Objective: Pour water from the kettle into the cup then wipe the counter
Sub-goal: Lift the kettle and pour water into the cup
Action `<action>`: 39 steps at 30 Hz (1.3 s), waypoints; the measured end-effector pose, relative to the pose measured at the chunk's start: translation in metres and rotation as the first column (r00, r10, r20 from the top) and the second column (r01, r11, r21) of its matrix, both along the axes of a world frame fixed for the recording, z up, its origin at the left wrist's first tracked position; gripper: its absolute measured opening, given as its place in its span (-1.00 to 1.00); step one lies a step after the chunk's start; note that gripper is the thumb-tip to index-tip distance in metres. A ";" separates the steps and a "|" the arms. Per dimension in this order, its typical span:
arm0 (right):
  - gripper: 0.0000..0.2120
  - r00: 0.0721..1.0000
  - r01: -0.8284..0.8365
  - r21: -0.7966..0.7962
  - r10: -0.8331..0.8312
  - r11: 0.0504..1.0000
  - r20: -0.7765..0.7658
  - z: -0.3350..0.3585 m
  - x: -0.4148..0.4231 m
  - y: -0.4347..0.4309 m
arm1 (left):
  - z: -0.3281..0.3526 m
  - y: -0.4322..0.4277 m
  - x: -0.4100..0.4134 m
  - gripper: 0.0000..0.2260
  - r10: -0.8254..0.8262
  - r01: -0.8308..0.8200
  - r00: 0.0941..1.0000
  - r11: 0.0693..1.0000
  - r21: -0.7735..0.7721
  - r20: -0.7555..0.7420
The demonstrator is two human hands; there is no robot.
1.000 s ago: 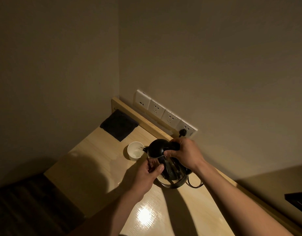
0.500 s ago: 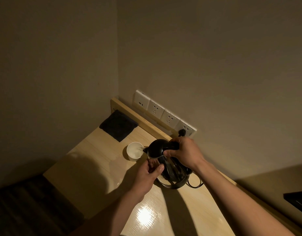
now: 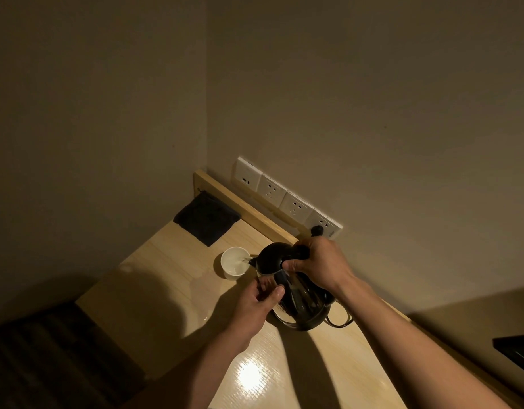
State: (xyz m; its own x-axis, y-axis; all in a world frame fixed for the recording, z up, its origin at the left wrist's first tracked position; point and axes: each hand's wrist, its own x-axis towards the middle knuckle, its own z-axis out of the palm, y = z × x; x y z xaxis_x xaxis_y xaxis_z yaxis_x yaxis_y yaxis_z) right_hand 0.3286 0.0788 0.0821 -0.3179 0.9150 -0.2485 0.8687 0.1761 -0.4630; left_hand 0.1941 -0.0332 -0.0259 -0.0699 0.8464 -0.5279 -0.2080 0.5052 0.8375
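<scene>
A black and glass kettle (image 3: 296,293) is tilted to the left, its spout over the rim of a small white cup (image 3: 233,262) on the wooden counter (image 3: 154,278). A thin stream of water runs into the cup. My right hand (image 3: 319,265) grips the kettle's handle at the top. My left hand (image 3: 257,305) rests against the kettle's glass side, steadying it. A dark folded cloth (image 3: 206,218) lies in the far left corner of the counter, beyond the cup.
A row of white wall sockets (image 3: 287,200) runs above the counter's raised back edge, with a black plug (image 3: 316,230) in the rightmost one. The kettle's cord (image 3: 340,321) loops on the counter. A dark object (image 3: 517,351) sits at the right edge.
The kettle stays tilted over the cup with both hands in the same hold. The view has shifted only slightly.
</scene>
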 end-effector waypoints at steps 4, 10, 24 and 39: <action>-0.64 1.000 -0.006 -0.010 0.006 1.000 0.015 0.002 -0.002 0.000 | 0.000 0.001 0.000 -0.75 0.001 -0.001 0.999 1.000 0.002 0.039; -0.63 1.000 0.002 -0.026 -0.001 1.000 0.028 0.003 -0.005 0.001 | 0.000 0.000 -0.001 -0.78 0.006 -0.006 1.000 1.000 0.008 0.000; -0.65 1.000 0.009 -0.061 -0.007 0.998 0.022 0.009 -0.007 0.002 | 0.004 0.001 -0.001 -0.77 -0.003 0.004 0.999 1.000 -0.012 0.046; -0.62 1.000 0.011 -0.063 -0.012 0.998 -0.015 0.001 -0.001 0.001 | 0.009 0.000 -0.003 -0.76 -0.009 0.009 1.000 1.000 -0.001 -0.015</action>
State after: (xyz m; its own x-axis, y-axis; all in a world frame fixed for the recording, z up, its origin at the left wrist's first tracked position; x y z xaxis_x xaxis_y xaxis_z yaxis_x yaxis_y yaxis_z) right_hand 0.3280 0.0793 0.0834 -0.3119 0.9012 -0.3009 0.8631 0.1363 -0.4864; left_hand 0.1907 -0.0330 -0.0165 -0.0699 0.8465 -0.5277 -0.1912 0.5078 0.8400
